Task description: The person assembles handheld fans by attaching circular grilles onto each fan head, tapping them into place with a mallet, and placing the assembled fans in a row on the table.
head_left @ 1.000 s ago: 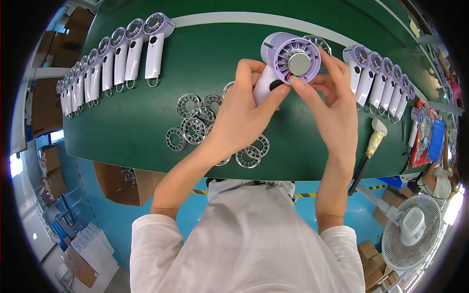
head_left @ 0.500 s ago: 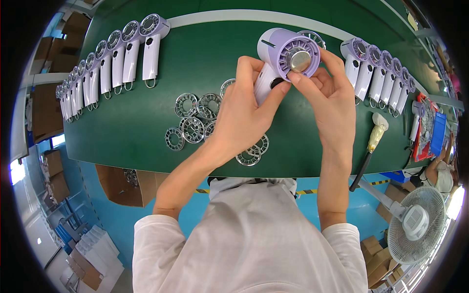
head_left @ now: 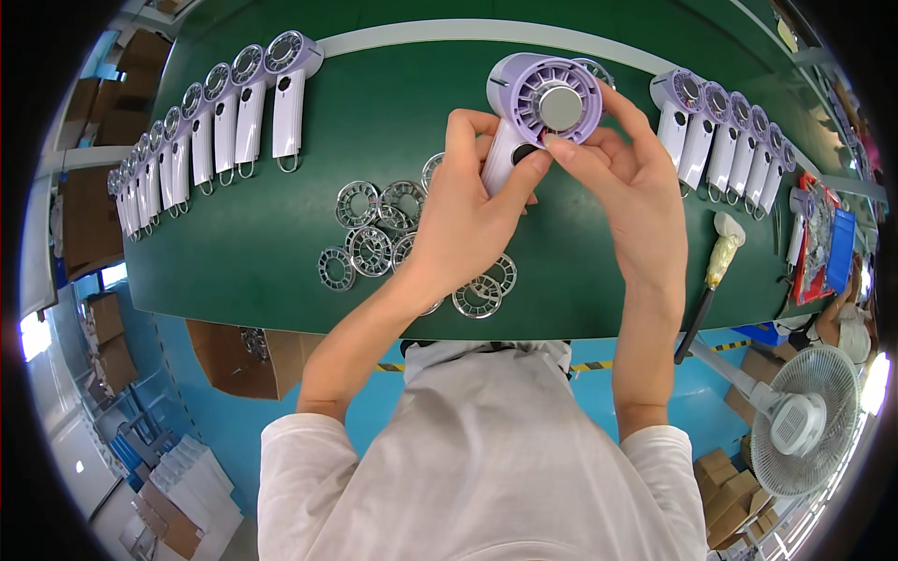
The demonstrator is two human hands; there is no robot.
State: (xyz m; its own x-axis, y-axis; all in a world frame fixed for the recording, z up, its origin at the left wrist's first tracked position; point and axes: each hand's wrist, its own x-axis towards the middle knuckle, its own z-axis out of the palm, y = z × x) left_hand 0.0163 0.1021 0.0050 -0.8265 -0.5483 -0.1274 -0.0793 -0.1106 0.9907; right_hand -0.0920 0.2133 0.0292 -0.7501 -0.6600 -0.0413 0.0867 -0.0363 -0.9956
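Handheld fan (head_left: 503,161): held raised above the tabletop (head_left: 561,262), between the hands, with its silver hub and purple blade ring facing the wearer. This angle presumably leaves the open face visible and within reach of the thumbs.

Left hand (head_left: 472,206): grip closed around the handle near the head, thumb laid along the front; this probably steadies the unit. Right hand (head_left: 636,192): grip closed on the head, thumb tip at the lower rim, fingers curled around the right side. Fingertips behind the head are hidden.

Pose: both forearms reach forward and converge at the fan; the wrists are raised, palms facing inward.

Loose chrome rings (head_left: 371,268) lie near the left forearm, presumably for easy reach. Fans stand in a left row (head_left: 226,131) and a right row (head_left: 722,150), probably to free the middle.
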